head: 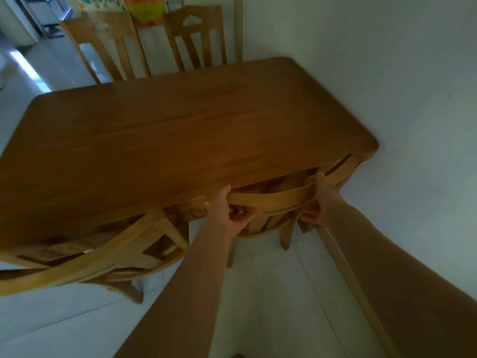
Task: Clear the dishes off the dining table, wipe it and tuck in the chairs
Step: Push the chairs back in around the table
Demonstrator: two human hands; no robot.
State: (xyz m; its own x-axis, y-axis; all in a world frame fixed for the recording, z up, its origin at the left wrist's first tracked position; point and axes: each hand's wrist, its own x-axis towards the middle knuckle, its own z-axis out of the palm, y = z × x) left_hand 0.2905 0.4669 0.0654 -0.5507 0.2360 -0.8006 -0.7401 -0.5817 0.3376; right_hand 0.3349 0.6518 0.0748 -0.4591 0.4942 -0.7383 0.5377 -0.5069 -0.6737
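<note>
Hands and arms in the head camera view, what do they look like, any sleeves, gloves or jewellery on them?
Both forearms are bare as far as the frame shows, with no sleeves in view. The left hand and right hand wear no gloves. No watch, bracelet or ring is visible, though the picture is dim and slightly blurred, so small jewellery cannot be ruled out.

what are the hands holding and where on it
Both hands grip one chair by its curved top rail: left hand near the rail's left end, right hand near its right end.

Brown table [180, 130], tan chairs [271, 200]
</note>
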